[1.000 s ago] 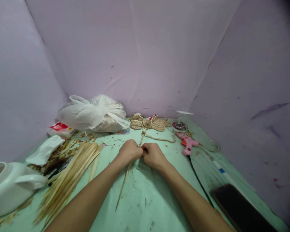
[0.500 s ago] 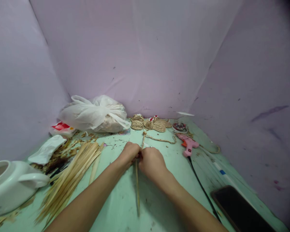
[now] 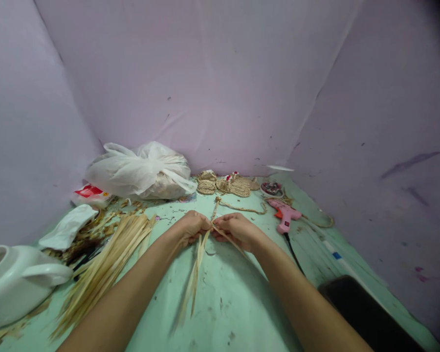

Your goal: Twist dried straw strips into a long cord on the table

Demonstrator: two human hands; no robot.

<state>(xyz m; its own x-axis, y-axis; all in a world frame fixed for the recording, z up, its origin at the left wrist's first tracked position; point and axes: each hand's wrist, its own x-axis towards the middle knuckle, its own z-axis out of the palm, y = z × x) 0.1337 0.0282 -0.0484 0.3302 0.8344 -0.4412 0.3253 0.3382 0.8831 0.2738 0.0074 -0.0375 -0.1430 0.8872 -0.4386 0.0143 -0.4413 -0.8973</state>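
Note:
Both my hands meet at the lower end of a thin braided cord [image 3: 238, 209], which runs up from my fingers to a bend and then off to the right. My left hand [image 3: 192, 226] is closed in a pinch on pale dried-leaf strips [image 3: 197, 274] that hang down toward me. My right hand [image 3: 236, 230] pinches another strip [image 3: 230, 240], which slants down to the right under the palm. The fingertips nearly touch where the strips join the braid. A bundle of loose flat strips [image 3: 106, 274] lies left of my left forearm.
A white pitcher [image 3: 25, 283] stands at left, near a tied white plastic bag [image 3: 143, 171]. Coiled woven pieces [image 3: 238, 186] rest by the back wall. A pink glue gun [image 3: 286, 215], a small dish of bits [image 3: 272, 189] and a black phone [image 3: 366, 313] are at right.
My hands have moved slightly apart from a tight clasp. The single hanging strand has given way to spread strips, some below my left hand and one under my right.

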